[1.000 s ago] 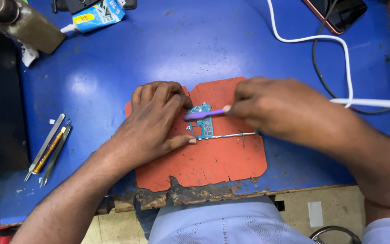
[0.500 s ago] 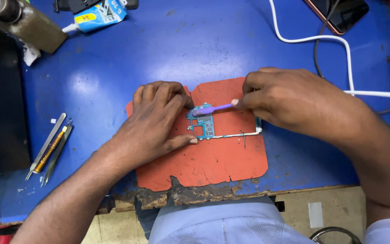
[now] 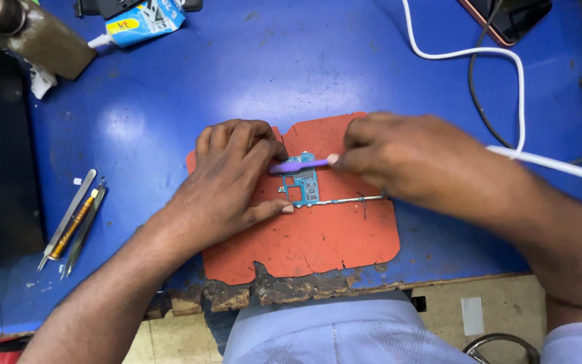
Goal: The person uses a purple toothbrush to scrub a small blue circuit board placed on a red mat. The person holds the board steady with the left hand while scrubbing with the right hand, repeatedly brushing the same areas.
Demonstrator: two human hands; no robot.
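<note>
A small blue-green circuit board (image 3: 304, 187) lies on an orange-red mat (image 3: 318, 236) at the near edge of a blue table (image 3: 271, 74). My left hand (image 3: 227, 185) rests flat on the mat, fingers and thumb pinning the board's left side. My right hand (image 3: 405, 162) grips a thin purple tool (image 3: 298, 165), held level with its tip on the board's upper left. A thin metal strip (image 3: 345, 200) runs right from the board under my right hand.
Several metal tweezers and pry tools (image 3: 72, 222) lie at the left. A glue tube (image 3: 143, 23) and a brown bottle (image 3: 25, 34) sit at the back left. A white cable (image 3: 506, 64), a black cable and a phone (image 3: 506, 17) are at the back right.
My right hand has shifted slightly, moving the purple tool back and forth across the board's top. My left hand has stayed on the board.
</note>
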